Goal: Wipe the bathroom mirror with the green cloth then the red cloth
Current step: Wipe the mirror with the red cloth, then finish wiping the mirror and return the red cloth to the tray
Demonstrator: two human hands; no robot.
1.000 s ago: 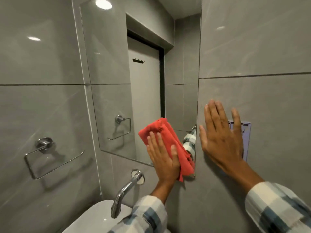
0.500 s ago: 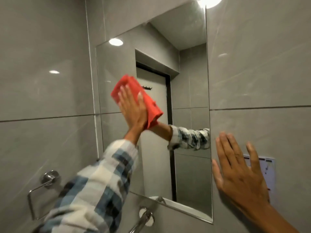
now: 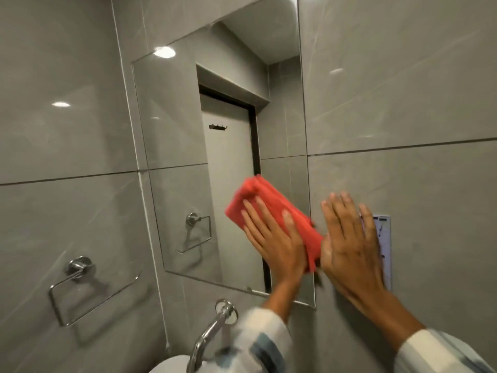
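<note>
The red cloth (image 3: 271,211) is pressed flat against the mirror (image 3: 188,135) near its lower right corner; it is folded into a long pad, and its long axis is seen to run on a slant, from an upper left end toward the middle of the glass down to a lower right end at the mirror's right edge; the lower end is bunched and hangs just past that edge. The left hand (image 3: 277,238) is laid on the cloth with the palm down and the fingers (image 3: 258,211) spread and pointing up and to the left, roughly along the cloth's length; the cloth is held by flat pressure rather than by a closed grasp, and the thumb is set on its right part. The right hand (image 3: 349,243) is placed flat on the tiled wall (image 3: 403,90) just beside the mirror's right edge, fingers apart and pointing upward, nothing being held in it; a pale sticker (image 3: 384,238) on the wall is partly covered by it. Both wrists are seen in checked sleeves (image 3: 269,343), blurred. A chrome tap (image 3: 212,335) and the rim of a white basin (image 3: 169,366) are seen below the mirror's bottom edge; a chrome towel ring (image 3: 78,281) is fixed to the left wall. A door and a second ring are reflected in the glass.
</note>
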